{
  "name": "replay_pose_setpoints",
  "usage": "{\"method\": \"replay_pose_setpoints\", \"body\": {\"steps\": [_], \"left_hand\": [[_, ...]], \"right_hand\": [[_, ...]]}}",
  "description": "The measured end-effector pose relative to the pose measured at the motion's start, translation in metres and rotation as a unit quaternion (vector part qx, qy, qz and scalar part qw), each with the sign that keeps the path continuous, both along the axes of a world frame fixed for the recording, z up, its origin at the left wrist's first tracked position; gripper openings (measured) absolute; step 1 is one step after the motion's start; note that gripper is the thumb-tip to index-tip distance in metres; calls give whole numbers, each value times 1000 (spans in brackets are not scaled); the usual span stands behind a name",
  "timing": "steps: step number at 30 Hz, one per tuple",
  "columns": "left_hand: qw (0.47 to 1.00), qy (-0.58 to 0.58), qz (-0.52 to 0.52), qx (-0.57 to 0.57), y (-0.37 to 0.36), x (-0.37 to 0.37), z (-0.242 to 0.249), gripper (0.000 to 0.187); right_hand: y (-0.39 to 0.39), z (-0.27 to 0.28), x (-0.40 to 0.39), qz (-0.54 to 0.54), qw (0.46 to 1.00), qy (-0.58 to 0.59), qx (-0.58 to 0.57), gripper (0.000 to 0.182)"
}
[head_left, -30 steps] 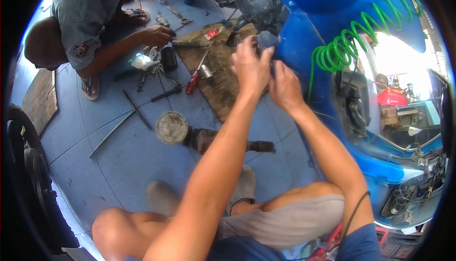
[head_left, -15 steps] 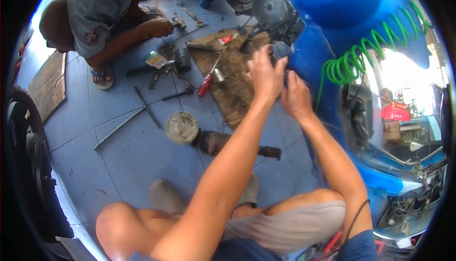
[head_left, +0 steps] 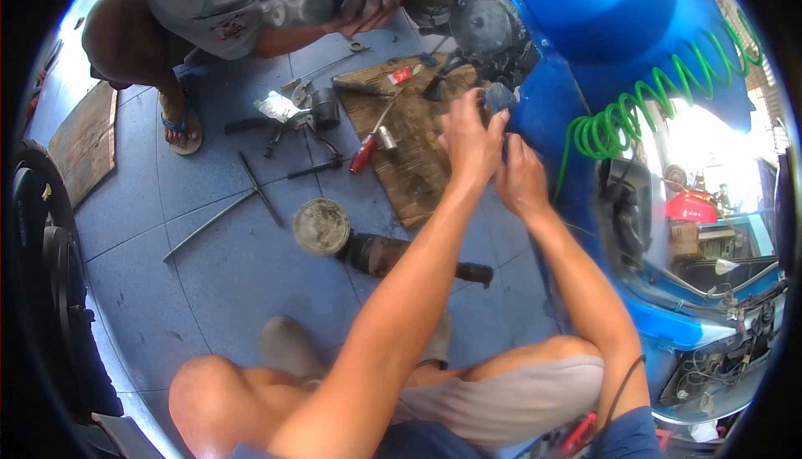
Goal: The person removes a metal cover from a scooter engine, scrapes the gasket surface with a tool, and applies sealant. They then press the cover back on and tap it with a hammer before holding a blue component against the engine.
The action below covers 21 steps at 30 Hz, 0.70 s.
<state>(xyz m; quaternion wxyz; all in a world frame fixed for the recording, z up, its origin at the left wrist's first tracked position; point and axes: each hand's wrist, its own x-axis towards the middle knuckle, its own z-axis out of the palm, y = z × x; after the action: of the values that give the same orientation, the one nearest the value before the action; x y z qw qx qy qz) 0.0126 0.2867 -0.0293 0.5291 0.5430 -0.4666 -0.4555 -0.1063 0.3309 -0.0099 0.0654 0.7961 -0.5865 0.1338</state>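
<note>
My left hand [head_left: 469,137] is closed around a dark, rounded part [head_left: 499,98] beside the blue body panel [head_left: 547,96]. Just below and to its right, my right hand [head_left: 521,177] has its fingers curled together close to the same part. What lies inside the right hand's fingers is hidden. Beyond both hands is a greasy engine with a round, dusty cover [head_left: 484,20]. A stained piece of cardboard [head_left: 409,171] lies on the floor left of my hands, with a red-handled screwdriver [head_left: 364,152] and a metal socket [head_left: 386,137] at its edge.
A co-worker's hand [head_left: 376,10] holds a tool by the engine at upper left. A black mallet head [head_left: 324,110], a T-shaped bar [head_left: 255,187] and an air tool-like cylinder [head_left: 380,252] with a round end lie on the tiles. A coiled green hose [head_left: 618,129] hangs at right.
The co-worker's hand has risen and moved right, toward the engine, and a thin shaft now points at the round cover. My hands stay almost where they were.
</note>
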Motion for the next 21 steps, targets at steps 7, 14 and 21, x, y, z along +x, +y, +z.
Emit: {"method": "replay_pose_setpoints", "body": {"steps": [7, 14, 21], "left_hand": [[1000, -2, -3, 5, 1, 2, 4, 64], [1000, 1, -9, 4, 2, 4, 6, 63], [1000, -7, -12, 12, 1, 3, 6, 62]], "right_hand": [[1, 3, 1, 1, 1000, -6, 0, 25], [0, 1, -1, 5, 1000, -14, -2, 24], [1, -1, -1, 13, 1000, -5, -20, 25]]}}
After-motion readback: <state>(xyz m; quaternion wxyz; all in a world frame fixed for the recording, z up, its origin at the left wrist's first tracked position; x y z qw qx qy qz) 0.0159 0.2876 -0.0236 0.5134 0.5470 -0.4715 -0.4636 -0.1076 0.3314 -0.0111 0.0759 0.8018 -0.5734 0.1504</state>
